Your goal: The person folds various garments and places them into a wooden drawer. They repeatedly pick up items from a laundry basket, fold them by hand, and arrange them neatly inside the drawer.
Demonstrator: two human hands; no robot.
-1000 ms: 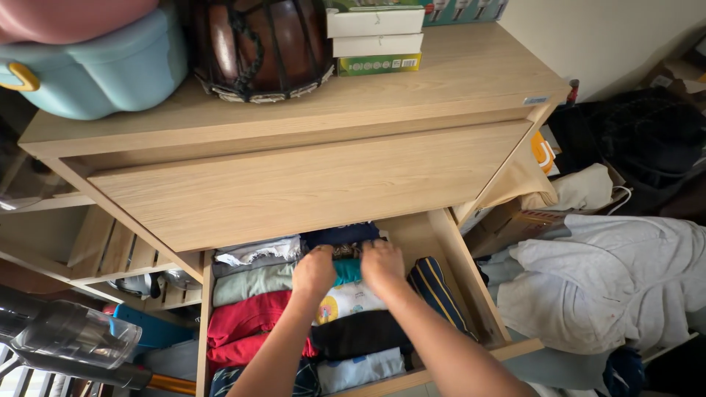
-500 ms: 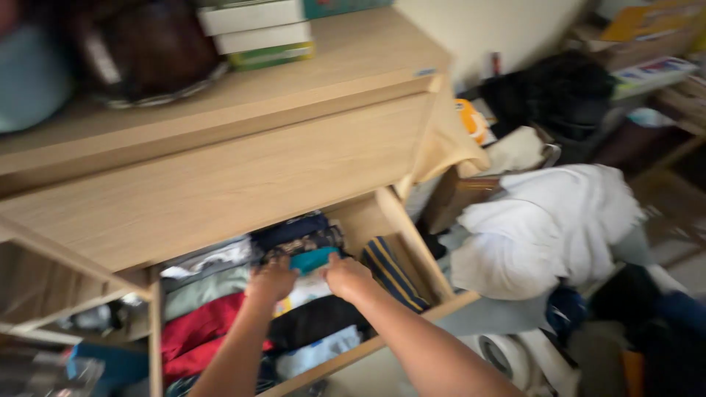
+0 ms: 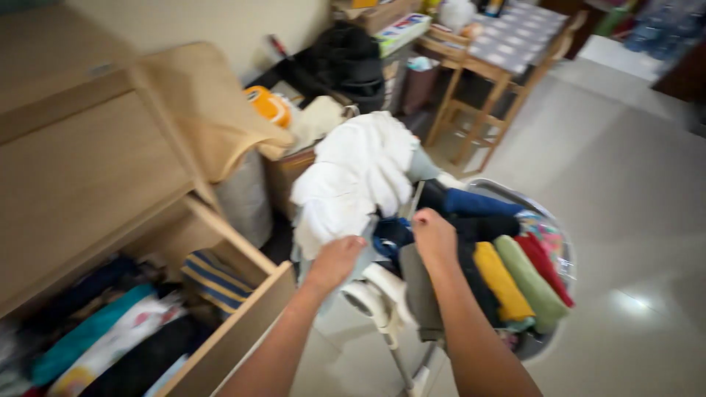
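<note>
My left hand [image 3: 334, 261] and my right hand [image 3: 434, 235] reach over a round laundry basket [image 3: 565, 259] on the floor, right of the dresser. Rolled clothes stand in it: blue [image 3: 474, 202], black, yellow [image 3: 500, 279], green [image 3: 531, 283] and red. My right hand rests on the dark clothes at the basket's left side. Fingers curled, my left hand sits at the lower edge of a white heap of clothes [image 3: 357, 173]. Motion blur hides whether either hand grips anything.
The open wooden drawer [image 3: 235, 331] with folded clothes juts out at lower left under the dresser [image 3: 81, 169]. A white round appliance [image 3: 368, 298] stands below my hands. A black bag [image 3: 346, 59], boxes and a wooden table [image 3: 489, 70] crowd the back; tiled floor lies right.
Both hands left the folded clothes in the drawer and swung right to the laundry basket. The view turned right with them, so the dresser top is out of sight.
</note>
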